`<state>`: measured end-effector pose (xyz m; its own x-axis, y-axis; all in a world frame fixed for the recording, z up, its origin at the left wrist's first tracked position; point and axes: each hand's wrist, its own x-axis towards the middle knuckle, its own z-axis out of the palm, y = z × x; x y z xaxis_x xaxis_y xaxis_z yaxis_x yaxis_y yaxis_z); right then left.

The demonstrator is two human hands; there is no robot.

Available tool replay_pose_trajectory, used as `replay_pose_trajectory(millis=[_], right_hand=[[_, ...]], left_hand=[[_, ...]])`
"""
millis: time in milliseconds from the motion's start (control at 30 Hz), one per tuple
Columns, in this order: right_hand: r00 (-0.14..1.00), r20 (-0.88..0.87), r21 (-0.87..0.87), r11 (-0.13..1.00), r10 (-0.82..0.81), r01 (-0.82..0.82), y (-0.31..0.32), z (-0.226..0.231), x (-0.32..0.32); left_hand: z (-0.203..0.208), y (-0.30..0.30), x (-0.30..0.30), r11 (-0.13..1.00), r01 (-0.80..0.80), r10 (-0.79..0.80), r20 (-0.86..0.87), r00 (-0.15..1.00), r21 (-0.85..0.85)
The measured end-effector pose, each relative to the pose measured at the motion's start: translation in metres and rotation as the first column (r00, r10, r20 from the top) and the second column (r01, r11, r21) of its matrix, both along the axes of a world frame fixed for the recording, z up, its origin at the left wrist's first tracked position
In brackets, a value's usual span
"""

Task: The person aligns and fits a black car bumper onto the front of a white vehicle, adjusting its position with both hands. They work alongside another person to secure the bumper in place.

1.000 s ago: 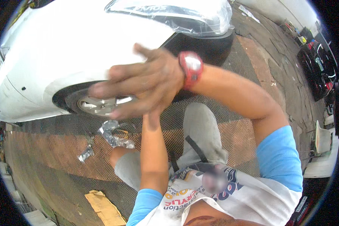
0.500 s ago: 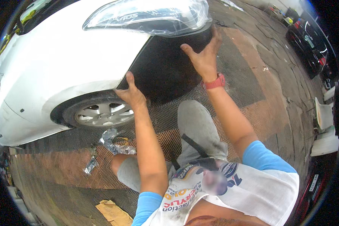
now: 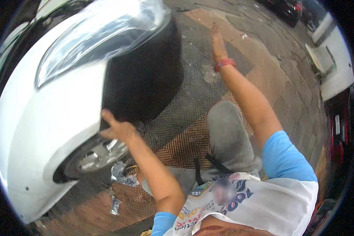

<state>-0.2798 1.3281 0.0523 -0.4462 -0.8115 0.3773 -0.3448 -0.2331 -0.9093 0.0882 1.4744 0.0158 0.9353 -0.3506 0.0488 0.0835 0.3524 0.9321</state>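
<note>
A white car (image 3: 43, 129) fills the left, with a clear headlight (image 3: 102, 35) and a dark opening where the front bumper sits (image 3: 145, 78). My left hand (image 3: 116, 128) grips the lower edge of the white fender, just above the front wheel (image 3: 94, 155). My right hand (image 3: 218, 43), with a red watch on its wrist (image 3: 224, 63), is stretched out over the paved ground to the right of the dark bumper area, fingers extended and holding nothing. I am crouched low, with my grey-trousered knee (image 3: 228, 129) in front of me.
Crumpled clear plastic wrap (image 3: 122, 175) and a smaller scrap (image 3: 115, 204) lie on the patterned brick paving (image 3: 185, 129) by the wheel. White objects (image 3: 326, 59) and a red-and-black vehicle (image 3: 338, 129) stand at the right edge.
My view has swung closer to the car. My right hand came off the dark bumper area and moved out to the right. My left hand stays at the fender edge by the wheel.
</note>
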Motion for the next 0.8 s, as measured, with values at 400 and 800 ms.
replay_pose_trajectory(millis=[400, 800], right_hand=[[0.927, 0.356, -0.201, 0.959, -0.118, 0.200, -0.150, 0.045, -0.176], [0.946, 0.159, -0.055, 0.959, 0.283, -0.278, -0.296, -0.032, 0.044]], left_hand=[[-0.007, 0.006, 0.020, 0.985, 0.034, -0.023, 0.069, 0.997, -0.166], [-0.017, 0.026, 0.029, 0.974, -0.085, 0.075, -0.055, 0.996, -0.208]])
